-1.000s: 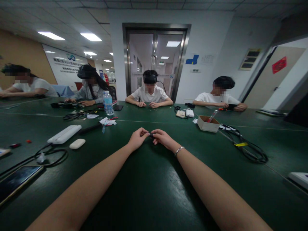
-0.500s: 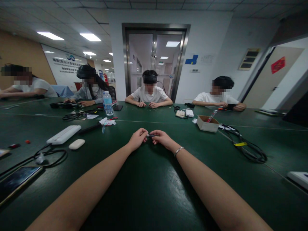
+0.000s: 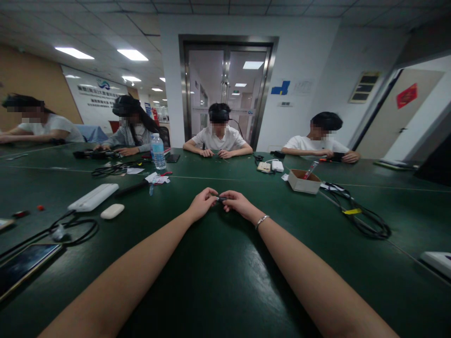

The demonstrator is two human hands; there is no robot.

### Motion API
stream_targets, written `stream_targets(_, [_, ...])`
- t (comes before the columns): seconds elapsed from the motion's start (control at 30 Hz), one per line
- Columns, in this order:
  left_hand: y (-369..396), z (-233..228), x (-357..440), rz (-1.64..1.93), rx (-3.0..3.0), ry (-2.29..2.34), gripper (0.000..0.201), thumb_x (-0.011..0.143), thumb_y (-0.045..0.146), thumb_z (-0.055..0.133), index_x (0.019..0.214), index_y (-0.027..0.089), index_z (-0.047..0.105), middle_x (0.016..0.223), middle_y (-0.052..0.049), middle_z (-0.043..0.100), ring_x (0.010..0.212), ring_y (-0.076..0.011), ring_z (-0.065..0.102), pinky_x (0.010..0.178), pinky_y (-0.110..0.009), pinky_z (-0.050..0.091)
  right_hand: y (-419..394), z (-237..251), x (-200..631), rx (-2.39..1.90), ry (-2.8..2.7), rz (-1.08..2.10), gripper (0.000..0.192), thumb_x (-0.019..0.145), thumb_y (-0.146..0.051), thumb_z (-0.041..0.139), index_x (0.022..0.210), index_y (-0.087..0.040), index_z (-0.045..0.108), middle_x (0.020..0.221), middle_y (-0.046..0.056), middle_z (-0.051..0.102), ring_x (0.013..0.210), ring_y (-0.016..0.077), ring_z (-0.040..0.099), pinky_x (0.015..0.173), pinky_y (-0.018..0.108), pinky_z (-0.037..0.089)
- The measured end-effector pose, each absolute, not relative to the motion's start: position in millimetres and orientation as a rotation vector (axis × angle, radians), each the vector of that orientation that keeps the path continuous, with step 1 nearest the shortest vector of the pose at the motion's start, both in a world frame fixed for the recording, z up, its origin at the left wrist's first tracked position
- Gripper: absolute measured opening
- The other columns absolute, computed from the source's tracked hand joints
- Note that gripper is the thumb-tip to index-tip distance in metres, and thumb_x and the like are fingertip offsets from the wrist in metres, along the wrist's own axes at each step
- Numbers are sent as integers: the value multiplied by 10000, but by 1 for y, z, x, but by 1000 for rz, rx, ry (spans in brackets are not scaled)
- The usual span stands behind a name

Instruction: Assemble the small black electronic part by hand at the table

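Note:
Over the green table (image 3: 197, 263), my hands meet at a small dark stick-like object (image 3: 221, 199) with a paler end on its left. It is too small for me to tell its kind. My right hand (image 3: 240, 204), with a silver bracelet at the wrist, pinches the dark end between thumb and fingers. At the pale end, my left hand (image 3: 202, 205) has its thumb and fingers closed. Fingers cover parts of the object.
To the left are a white earbud case (image 3: 112, 211), a white power bank (image 3: 93, 197), a phone (image 3: 30, 265) and black cables. A water bottle (image 3: 158, 152) stands farther back. At right are an open box (image 3: 304, 183) and coiled cable (image 3: 369, 225). Several people sit across the table.
My left hand has shifted very slightly to the right, and a little more of the object's pale end shows. My right hand has hardly moved.

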State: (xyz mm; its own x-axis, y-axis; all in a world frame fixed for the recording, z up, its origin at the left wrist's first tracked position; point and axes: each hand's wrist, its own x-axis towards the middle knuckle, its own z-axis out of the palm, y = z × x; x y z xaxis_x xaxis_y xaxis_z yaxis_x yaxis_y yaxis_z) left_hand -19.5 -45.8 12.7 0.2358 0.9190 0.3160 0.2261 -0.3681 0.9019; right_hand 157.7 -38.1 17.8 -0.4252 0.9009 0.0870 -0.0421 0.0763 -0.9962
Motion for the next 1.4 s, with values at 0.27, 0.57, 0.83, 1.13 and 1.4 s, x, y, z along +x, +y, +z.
stream_targets(0.27, [-45, 12, -20, 1144, 1741, 1056, 212, 781, 307, 455, 915, 179, 559, 649, 15, 562, 587, -105, 529, 568, -215, 415, -38, 17, 158, -898, -1552, 1465, 250, 711, 5, 539, 926, -116, 575, 689, -3, 605, 475, 60, 558, 478, 163, 494])
stream_targets(0.57, [-47, 13, -20, 1134, 1755, 1023, 253, 796, 360, 460, 926, 164, 550, 620, 14, 551, 565, -111, 530, 563, -232, 420, -39, 19, 157, -888, -1553, 1468, 227, 715, -19, 563, 916, -124, 569, 728, 6, 615, 481, 58, 559, 480, 166, 493])
stream_targets(0.83, [-49, 15, -20, 1126, 1866, 1044, 292, 750, 404, 559, 899, 155, 592, 664, 7, 549, 597, -109, 498, 573, -230, 395, -45, 16, 149, -1134, -1924, 1041, 201, 727, -177, 643, 909, -148, 565, 683, -10, 566, 468, 78, 502, 430, 194, 387])
stream_targets(1.13, [-53, 14, -22, 1124, 1922, 1196, 299, 692, 420, 629, 832, 159, 585, 853, -31, 555, 560, -87, 497, 540, -237, 415, -51, 11, 142, -1186, -2114, 383, 198, 676, -280, 708, 750, -154, 575, 739, -2, 495, 646, 118, 451, 571, 228, 344])
stream_targets(1.4, [-76, 26, -32, 839, 1594, 1044, 267, 747, 350, 579, 878, 151, 458, 862, -52, 612, 445, -50, 504, 383, -167, 312, -55, 24, 157, -1138, -2019, 999, 373, 664, -469, 697, 810, -133, 626, 607, -14, 519, 508, 92, 459, 450, 194, 324])
